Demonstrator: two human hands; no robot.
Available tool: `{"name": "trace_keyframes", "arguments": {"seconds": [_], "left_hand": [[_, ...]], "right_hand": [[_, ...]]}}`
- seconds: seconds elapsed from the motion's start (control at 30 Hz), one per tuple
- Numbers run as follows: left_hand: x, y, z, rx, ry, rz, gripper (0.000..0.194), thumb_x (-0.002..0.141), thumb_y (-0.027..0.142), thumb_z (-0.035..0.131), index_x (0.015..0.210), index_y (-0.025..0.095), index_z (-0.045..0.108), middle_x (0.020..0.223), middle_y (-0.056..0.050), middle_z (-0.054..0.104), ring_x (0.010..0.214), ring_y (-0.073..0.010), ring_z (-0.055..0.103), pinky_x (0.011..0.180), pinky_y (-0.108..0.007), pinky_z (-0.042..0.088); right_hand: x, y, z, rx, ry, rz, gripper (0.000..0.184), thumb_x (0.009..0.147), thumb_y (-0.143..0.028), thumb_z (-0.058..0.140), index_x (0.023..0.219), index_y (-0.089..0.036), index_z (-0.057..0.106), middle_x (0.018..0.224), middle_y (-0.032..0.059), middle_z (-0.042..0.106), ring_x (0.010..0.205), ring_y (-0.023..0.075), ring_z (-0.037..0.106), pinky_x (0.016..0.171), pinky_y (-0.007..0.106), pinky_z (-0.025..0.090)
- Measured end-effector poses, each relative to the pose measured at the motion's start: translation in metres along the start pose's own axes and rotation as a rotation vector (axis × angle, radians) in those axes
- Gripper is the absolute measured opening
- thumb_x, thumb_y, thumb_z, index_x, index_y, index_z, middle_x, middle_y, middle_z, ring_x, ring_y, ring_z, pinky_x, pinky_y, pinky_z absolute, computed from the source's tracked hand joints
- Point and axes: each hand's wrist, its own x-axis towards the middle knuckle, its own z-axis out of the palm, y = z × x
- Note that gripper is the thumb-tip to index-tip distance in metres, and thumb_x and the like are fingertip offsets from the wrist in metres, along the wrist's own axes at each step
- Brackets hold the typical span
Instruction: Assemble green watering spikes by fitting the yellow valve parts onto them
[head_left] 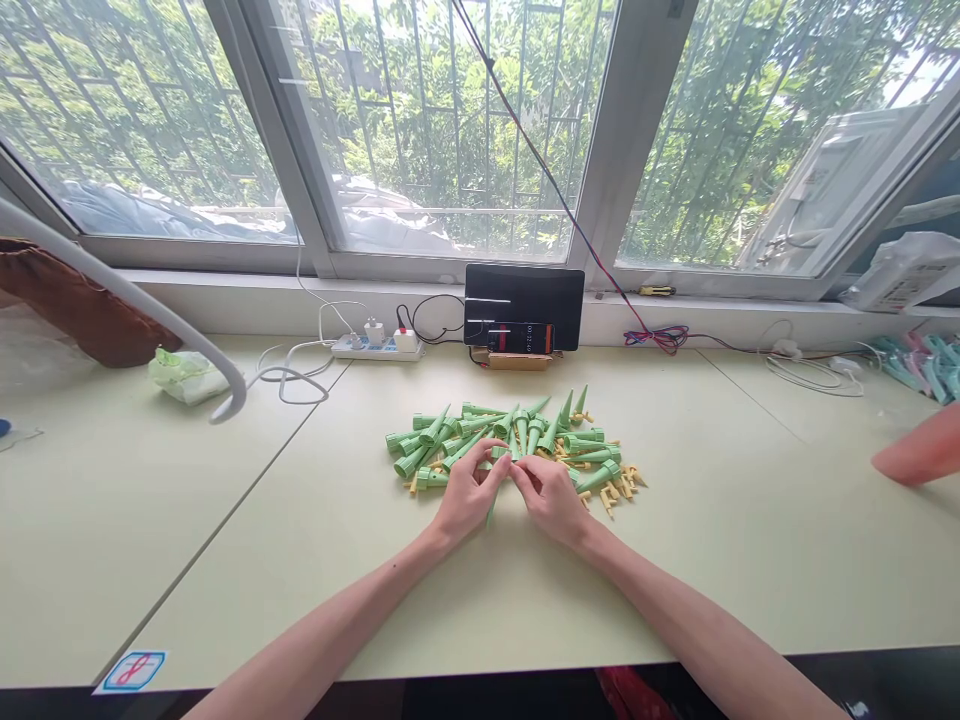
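Note:
My left hand (474, 488) is closed around a green plastic spike (490, 513), whose tip points down toward me below the palm. Right beside it, my right hand (551, 493) pinches at the spike's upper end; whatever sits between those fingertips is too small and covered to make out. Just beyond both hands lies a pile of similar green cone-shaped spikes (521, 425) with ribbed collars. Small yellow plastic valve pieces (616, 490) are scattered among them, most plainly at the pile's right side.
Behind the pile a dark tablet (525, 290) leans by the window, with a phone (520, 338) on a stand before it. A power strip (377, 347) and cables lie to its left. A white curved tube (135, 290) crosses the left side. A reddish object (919, 447) sits far right.

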Motion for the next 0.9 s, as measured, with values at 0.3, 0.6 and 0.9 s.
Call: {"name": "trace_keyframes", "arguments": {"seconds": [0.3, 0.6, 0.9], "left_hand": [[0.0018, 0.0076, 0.0001, -0.059, 0.05, -0.059, 0.038, 0.086, 0.052, 0.062, 0.101, 0.017, 0.062, 0.077, -0.002, 0.062, 0.065, -0.0137, 0.059, 0.052, -0.021, 0.045], [0.0016, 0.0086, 0.0011, -0.093, 0.053, -0.125, 0.041, 0.084, 0.056, 0.061, 0.099, 0.018, 0.06, 0.071, 0.001, 0.06, 0.044, -0.0072, 0.045, 0.036, -0.018, 0.033], [0.0018, 0.0091, 0.0018, -0.054, 0.059, -0.079, 0.04, 0.084, 0.054, 0.062, 0.1, 0.017, 0.062, 0.072, 0.0, 0.062, 0.05, -0.0102, 0.053, 0.042, -0.02, 0.039]], "right_hand": [[0.0013, -0.0054, -0.001, 0.039, 0.027, 0.01, 0.03, 0.1, -0.037, 0.044, 0.091, -0.017, 0.065, 0.076, 0.003, 0.063, 0.06, 0.0134, 0.051, 0.056, 0.026, 0.042], [0.0, -0.0038, 0.0002, 0.095, 0.078, 0.043, 0.025, 0.098, -0.036, 0.049, 0.107, -0.018, 0.063, 0.086, 0.0066, 0.066, 0.057, 0.0136, 0.057, 0.052, 0.026, 0.048], [-0.0005, -0.0035, 0.0001, 0.113, 0.081, 0.032, 0.021, 0.098, -0.034, 0.047, 0.104, -0.019, 0.061, 0.078, 0.0036, 0.063, 0.054, 0.0135, 0.055, 0.052, 0.026, 0.047]]}}
